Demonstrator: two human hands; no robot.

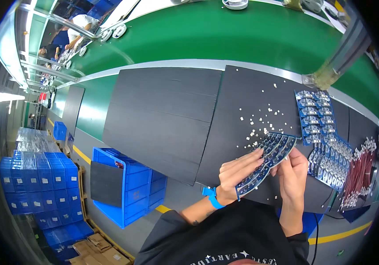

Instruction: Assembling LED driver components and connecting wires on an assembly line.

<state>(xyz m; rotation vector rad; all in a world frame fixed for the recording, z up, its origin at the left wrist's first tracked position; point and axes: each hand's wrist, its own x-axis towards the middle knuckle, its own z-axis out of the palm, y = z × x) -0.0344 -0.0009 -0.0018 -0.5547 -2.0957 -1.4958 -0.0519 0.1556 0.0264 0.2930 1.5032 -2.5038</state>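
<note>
A blue circuit board panel (272,151) with rows of small parts is held tilted between my hands, above the black work mat (225,128). My left hand (241,171) wears a blue wrist strap (213,197); its fingers lie along the panel's left side and grip it. With thumb and fingers, my right hand (293,176) pinches the panel's right edge. Small white pieces (260,126) are scattered on the mat just beyond the panel. To the right lie more blue board panels (316,115), some overlapping in a slanted stack (331,161).
A bundle of dark red wires with white connectors (358,174) lies at the far right. Beyond the mats runs a green conveyor belt (189,33), with a metal post (342,57) at right. Blue crates (130,190) stand at lower left. Other people (81,26) sit at the line.
</note>
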